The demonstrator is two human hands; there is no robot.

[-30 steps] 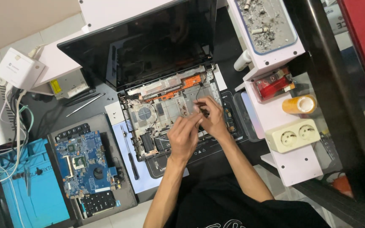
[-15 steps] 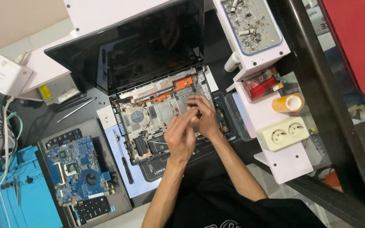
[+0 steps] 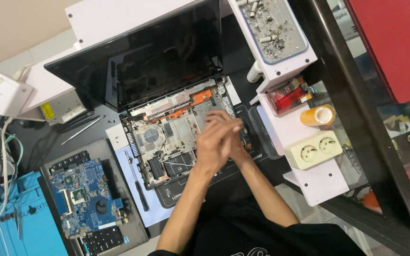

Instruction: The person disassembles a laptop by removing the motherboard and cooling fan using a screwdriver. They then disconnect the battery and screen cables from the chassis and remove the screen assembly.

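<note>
- Your left hand sits over the right-centre of the opened laptop base; fingers together, stretched toward the screen side; whether it grips anything, can't tell; the view is blurred there
- Your right hand is pressed against the left one, mostly hidden behind it; fingers point the same way; grip state not readable either
- Both hands cover the base's right half; the fan and bare chassis on the left half stay visible; an orange strip runs along the hinge edge
- Laptop screen stands open behind the base, dark, tilted back
- Base rests on a dark work mat; a light sheet sticks out on its left
- Black screwdriver lies on that sheet, just beside the base's left edge, well apart from your hands
- Blue motherboard lies further left, on top of a grey keyboard tray; blue mat past it at the frame edge
- Thin metal tweezers lie on the desk up-left of the base; white power adapter at the far left with cables
- Right of your hands: white shelf carrying a cream double socket, an orange tape roll, a red box
- White tray of screws and scraps sits at the upper right, well apart from the hands
</note>
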